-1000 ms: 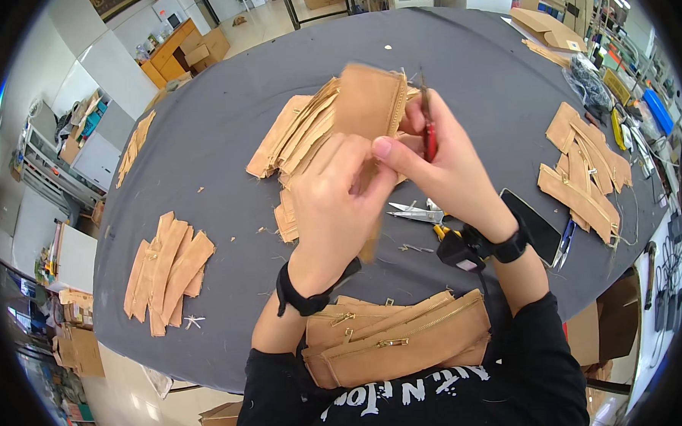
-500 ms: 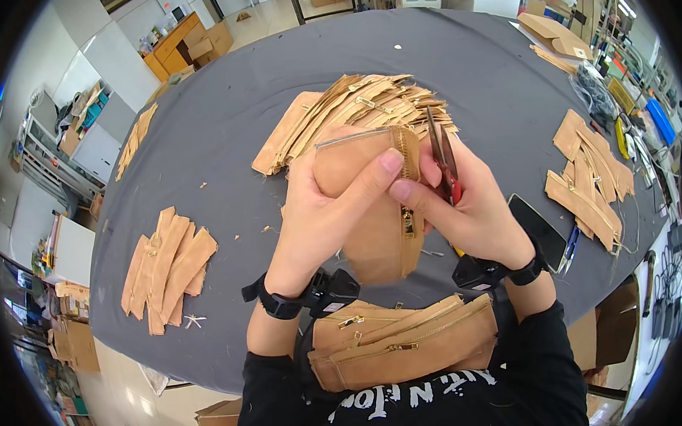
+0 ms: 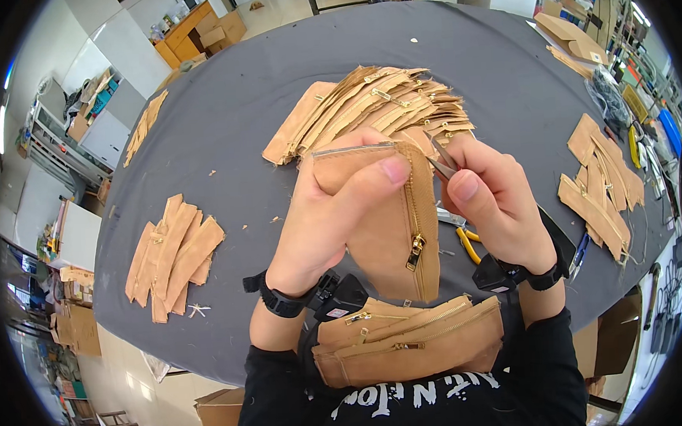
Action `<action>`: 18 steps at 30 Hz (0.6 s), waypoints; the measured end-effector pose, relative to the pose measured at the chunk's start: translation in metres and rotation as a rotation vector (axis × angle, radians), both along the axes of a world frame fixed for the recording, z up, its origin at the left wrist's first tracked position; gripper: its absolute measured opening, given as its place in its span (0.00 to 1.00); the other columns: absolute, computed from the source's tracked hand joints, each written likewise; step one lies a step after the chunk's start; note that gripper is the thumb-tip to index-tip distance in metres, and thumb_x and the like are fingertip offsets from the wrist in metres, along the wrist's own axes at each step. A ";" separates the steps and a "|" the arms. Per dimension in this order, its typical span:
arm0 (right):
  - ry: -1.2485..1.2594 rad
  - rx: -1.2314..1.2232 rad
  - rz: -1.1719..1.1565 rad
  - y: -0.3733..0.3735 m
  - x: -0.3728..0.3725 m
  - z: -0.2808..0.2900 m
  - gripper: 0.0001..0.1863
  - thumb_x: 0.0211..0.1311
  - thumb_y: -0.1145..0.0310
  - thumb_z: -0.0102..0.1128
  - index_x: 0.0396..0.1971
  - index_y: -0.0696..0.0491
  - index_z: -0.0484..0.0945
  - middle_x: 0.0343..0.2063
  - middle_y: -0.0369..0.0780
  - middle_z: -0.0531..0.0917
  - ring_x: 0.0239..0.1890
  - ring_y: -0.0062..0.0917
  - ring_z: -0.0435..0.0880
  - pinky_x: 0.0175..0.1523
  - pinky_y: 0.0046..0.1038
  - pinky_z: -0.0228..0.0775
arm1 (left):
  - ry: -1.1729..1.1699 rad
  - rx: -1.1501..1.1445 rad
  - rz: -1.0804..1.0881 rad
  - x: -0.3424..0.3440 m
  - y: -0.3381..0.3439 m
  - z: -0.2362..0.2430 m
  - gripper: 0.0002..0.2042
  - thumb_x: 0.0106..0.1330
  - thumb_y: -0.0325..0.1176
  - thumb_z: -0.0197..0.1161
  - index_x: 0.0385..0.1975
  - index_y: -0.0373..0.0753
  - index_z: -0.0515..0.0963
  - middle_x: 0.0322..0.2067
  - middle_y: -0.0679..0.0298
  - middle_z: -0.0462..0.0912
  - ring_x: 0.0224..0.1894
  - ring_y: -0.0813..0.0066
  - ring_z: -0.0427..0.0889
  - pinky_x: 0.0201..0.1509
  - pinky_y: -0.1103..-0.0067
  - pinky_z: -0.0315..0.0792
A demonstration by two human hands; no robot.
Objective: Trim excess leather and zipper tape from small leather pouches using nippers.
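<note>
– Where's the tan zip pouch (image 3: 387, 226)?
– Lifted above the table's (image 3: 222, 111) near edge, left hand (image 3: 333, 213) gripping it, thumb on top.
– The right hand (image 3: 493, 206)?
– Fingers pinched on small snips (image 3: 441, 159) at the zipper end. Open cloth lies between the piles

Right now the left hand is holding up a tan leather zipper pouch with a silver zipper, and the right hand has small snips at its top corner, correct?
Nearly. The head view shows the left hand holding up the tan leather zipper pouch, and the right hand has the small snips at its top corner, but the zipper is gold-coloured, not silver.
</note>
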State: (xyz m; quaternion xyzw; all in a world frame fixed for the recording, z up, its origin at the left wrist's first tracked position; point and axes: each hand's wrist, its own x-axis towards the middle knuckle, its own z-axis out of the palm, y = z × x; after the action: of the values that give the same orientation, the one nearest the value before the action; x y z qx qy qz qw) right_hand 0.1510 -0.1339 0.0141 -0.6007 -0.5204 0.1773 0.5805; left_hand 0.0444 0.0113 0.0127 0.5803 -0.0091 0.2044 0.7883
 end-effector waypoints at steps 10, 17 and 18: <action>-0.043 0.015 -0.059 -0.005 0.001 0.005 0.13 0.58 0.62 0.55 0.23 0.58 0.70 0.15 0.30 0.64 0.18 0.11 0.59 0.22 0.16 0.52 | 0.062 0.051 0.046 0.000 -0.002 0.003 0.09 0.53 0.33 0.59 0.29 0.35 0.73 0.27 0.69 0.74 0.30 0.85 0.71 0.34 0.87 0.64; -0.026 -0.011 0.053 -0.004 0.004 0.000 0.14 0.59 0.61 0.53 0.24 0.57 0.70 0.17 0.28 0.65 0.20 0.10 0.59 0.23 0.15 0.52 | 0.035 0.052 0.047 -0.001 -0.001 0.000 0.07 0.54 0.33 0.60 0.27 0.36 0.74 0.24 0.71 0.75 0.28 0.88 0.71 0.32 0.89 0.64; 0.044 -0.025 0.080 -0.004 0.004 0.002 0.14 0.60 0.61 0.53 0.24 0.57 0.70 0.17 0.28 0.65 0.20 0.10 0.59 0.23 0.15 0.51 | 0.036 0.052 0.045 0.000 0.000 -0.001 0.07 0.54 0.33 0.60 0.27 0.36 0.74 0.24 0.71 0.75 0.28 0.88 0.71 0.32 0.89 0.64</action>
State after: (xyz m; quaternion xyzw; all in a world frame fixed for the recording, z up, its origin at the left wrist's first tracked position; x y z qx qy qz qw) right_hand 0.1548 -0.1378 0.0156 -0.5826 -0.5288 0.2200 0.5767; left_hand 0.0441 0.0112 0.0120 0.6041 0.0128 0.2116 0.7682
